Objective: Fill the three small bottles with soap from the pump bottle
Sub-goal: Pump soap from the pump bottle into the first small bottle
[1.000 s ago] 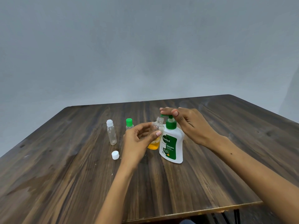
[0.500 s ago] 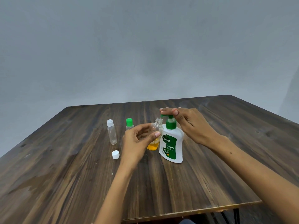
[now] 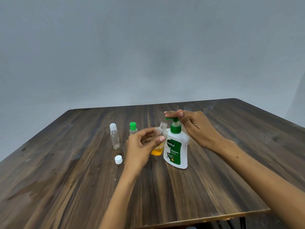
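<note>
Curling round a clear round-shouldered bottle (image 3: 159,138), left hand (image 3: 142,146) fingers hold it; right hand (image 3: 196,128) fingers lie straight on the glossy pump bottle (image 3: 176,149).

The pump bottle (image 3: 176,148) stands upright on the table (image 3: 66,187), near its centre. The open bottle (image 3: 159,139) stands just left of the pump bottle, its mouth below the pump spout. The left hand (image 3: 142,146) is at the open bottle's left side; the right hand (image 3: 191,124) lies on top of the pump head. Behind the left hand stands a capped bottle (image 3: 133,128). Further left stands another capped bottle (image 3: 114,136). A loose cap (image 3: 118,159) lies on the table in front of it.
</note>
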The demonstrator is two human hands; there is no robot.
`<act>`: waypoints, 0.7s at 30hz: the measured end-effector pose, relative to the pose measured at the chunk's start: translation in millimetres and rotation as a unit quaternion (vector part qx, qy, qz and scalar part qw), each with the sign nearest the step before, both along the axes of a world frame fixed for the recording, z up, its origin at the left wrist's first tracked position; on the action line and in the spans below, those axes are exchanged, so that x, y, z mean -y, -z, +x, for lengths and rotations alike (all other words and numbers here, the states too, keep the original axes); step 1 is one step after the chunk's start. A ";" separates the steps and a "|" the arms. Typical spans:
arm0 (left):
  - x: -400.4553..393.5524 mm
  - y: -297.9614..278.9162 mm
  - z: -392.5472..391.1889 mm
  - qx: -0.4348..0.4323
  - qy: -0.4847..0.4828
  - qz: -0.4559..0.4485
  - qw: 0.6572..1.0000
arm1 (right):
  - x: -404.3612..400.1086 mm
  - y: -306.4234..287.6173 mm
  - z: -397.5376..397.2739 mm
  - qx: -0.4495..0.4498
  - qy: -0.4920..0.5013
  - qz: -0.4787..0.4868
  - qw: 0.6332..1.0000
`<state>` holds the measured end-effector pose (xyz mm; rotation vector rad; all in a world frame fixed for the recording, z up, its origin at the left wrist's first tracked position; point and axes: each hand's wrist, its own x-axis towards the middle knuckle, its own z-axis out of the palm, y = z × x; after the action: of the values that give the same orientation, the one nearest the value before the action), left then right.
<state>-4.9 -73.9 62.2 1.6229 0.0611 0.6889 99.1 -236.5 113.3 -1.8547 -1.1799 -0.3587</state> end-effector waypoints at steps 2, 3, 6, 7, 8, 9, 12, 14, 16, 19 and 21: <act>1.0 -1.5 0.5 0.002 0.006 -0.002 1.000 | 0.2 1.1 -1.1 -0.002 0.001 0.002 1.000; 1.1 -1.8 0.9 0.002 0.008 -0.001 1.000 | 0.3 2.3 -1.2 -0.009 -0.001 0.005 1.000; 1.3 -1.8 1.0 -0.002 0.009 0.005 1.000 | 0.2 5.1 -0.5 -0.026 -0.008 0.015 1.000; 1.0 -1.4 1.1 -0.004 0.007 0.005 1.000 | 0.1 5.1 -0.1 -0.026 -0.008 0.015 1.000; 0.9 -1.6 1.1 -0.004 0.008 0.003 1.000 | -0.1 4.7 0.4 -0.026 -0.009 0.015 1.000; 0.4 -1.3 1.5 -0.004 0.007 -0.001 1.000 | -0.1 4.1 0.8 -0.027 -0.010 0.014 0.999; -0.2 -0.8 1.5 -0.001 0.005 -0.005 1.000 | 0.9 4.1 1.0 -0.034 -0.019 0.013 0.999; -0.7 -1.2 1.2 -0.003 0.002 0.003 1.000 | 0.7 4.9 0.4 -0.033 -0.018 0.012 0.999; -0.5 -2.2 1.5 -0.004 0.000 0.009 1.000 | -0.1 5.9 0.4 -0.033 -0.014 0.015 0.999; 1.3 -3.0 1.6 -0.004 0.000 0.008 1.000 | -0.5 6.3 0.7 -0.039 -0.009 0.018 0.999; 2.9 -3.9 0.9 -0.002 0.004 0.007 1.000 | 0.1 6.2 0.8 -0.030 -0.007 0.015 0.999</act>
<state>-4.0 -76.8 66.1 1.6365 0.0525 0.6815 99.9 -236.6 107.1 -1.8177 -1.1405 -0.3091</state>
